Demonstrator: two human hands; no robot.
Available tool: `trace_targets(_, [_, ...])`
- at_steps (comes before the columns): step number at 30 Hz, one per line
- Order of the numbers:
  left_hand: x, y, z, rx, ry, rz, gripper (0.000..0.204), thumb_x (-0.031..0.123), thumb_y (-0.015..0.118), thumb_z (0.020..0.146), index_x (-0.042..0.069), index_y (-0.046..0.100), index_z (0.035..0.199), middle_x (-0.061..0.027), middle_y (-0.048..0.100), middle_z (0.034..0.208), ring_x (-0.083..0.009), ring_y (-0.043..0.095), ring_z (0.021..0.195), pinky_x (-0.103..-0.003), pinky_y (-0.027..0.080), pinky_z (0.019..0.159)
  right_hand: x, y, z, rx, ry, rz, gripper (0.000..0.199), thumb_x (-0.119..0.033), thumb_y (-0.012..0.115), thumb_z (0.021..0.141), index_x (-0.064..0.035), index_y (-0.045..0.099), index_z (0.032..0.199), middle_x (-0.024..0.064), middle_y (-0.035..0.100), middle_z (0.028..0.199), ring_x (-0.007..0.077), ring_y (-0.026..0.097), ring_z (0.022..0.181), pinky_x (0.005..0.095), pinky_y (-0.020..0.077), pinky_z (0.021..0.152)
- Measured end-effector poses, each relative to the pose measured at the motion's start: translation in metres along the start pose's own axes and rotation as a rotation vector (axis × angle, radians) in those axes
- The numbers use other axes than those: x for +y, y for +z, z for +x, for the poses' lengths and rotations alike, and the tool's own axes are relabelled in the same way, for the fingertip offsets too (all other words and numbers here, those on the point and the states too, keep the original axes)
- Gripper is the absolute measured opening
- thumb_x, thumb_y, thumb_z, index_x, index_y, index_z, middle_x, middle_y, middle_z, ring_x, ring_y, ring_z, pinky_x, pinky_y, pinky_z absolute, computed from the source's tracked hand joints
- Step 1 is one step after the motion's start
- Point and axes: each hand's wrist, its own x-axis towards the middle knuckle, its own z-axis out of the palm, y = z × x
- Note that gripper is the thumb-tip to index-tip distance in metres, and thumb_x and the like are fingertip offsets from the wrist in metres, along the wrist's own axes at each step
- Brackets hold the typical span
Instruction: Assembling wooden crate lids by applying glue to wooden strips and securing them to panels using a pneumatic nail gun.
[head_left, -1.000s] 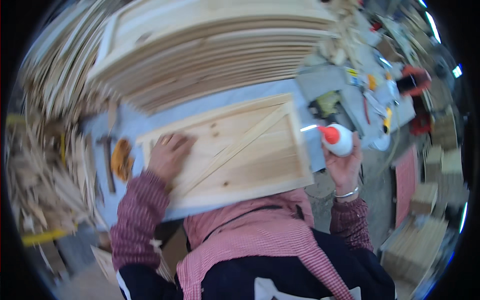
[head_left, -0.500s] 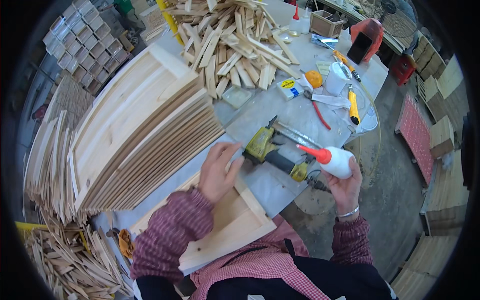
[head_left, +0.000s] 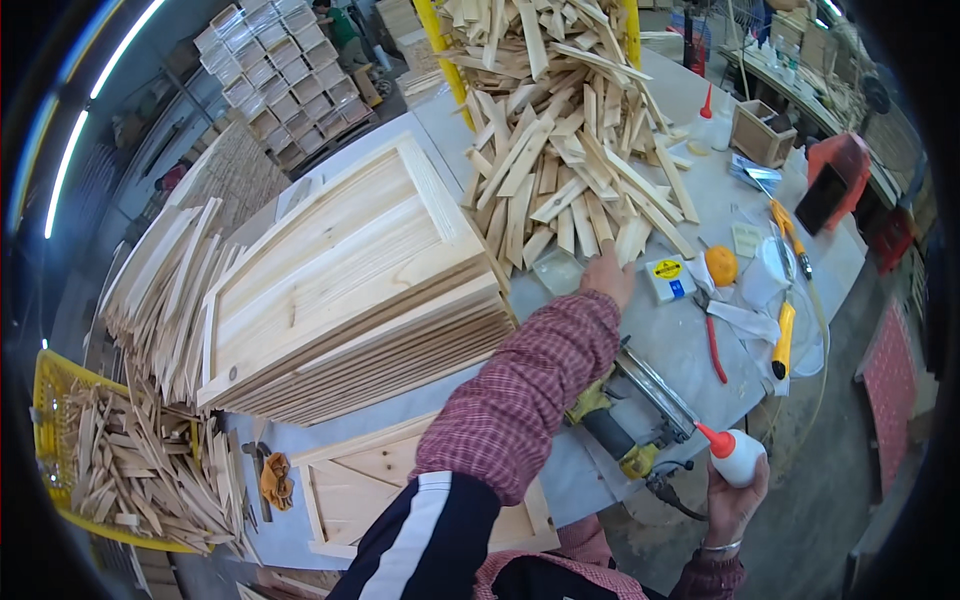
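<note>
My left hand (head_left: 608,275) reaches far across the grey table, its fingers on the near edge of a heap of short pointed wood strips (head_left: 560,140). Whether it grips a strip I cannot tell. My right hand (head_left: 735,495) stays low at the table's right edge, closed around a white glue bottle (head_left: 740,455) with a red nozzle pointing up-left. A framed pine panel (head_left: 400,490) lies flat near my body, partly hidden by my left sleeve. A yellow and black nail gun (head_left: 630,420) rests on the table between my arms.
A tall stack of framed wood panels (head_left: 350,290) fills the table's left. Red-handled pliers (head_left: 712,345), yellow-handled tools (head_left: 783,335), an orange ball (head_left: 720,265) and a small box (head_left: 668,278) lie to the right. A yellow crate of strips (head_left: 110,460) sits at far left.
My left hand left the flat panel and stretched forward to the heap of strips. The view swung up toward the far table. My right hand kept the glue bottle.
</note>
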Motion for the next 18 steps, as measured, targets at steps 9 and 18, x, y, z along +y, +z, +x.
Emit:
trace_targets(9, [-0.005,0.014,0.007,0.081,-0.166,-0.291,0.025,0.016,0.065,0.077,0.000,0.059,0.095,-0.0177,0.065,0.082,-0.0298,0.065,0.077,-0.037,0.051,0.070,0.000,-0.001,0.003,0.079,-0.006,-0.023,0.053,-0.033,0.059,0.087,-0.0004,0.045,0.126,0.0143,0.055,0.121,0.0294,0.059,0.106,0.0464,0.0569,0.078])
trace_targets(18, [-0.038,-0.141,-0.176,-0.282,-0.482,-0.922,0.022,0.006,0.057,0.088,-0.003,0.053,0.108,-0.0100,0.062,0.084,-0.0163,0.062,0.068,-0.028,0.052,0.060,0.009,0.012,0.004,-0.094,0.076,-0.033,0.052,-0.031,0.057,0.088,-0.0032,0.043,0.129,0.0147,0.052,0.127,0.0314,0.052,0.116,0.0483,0.0521,0.086])
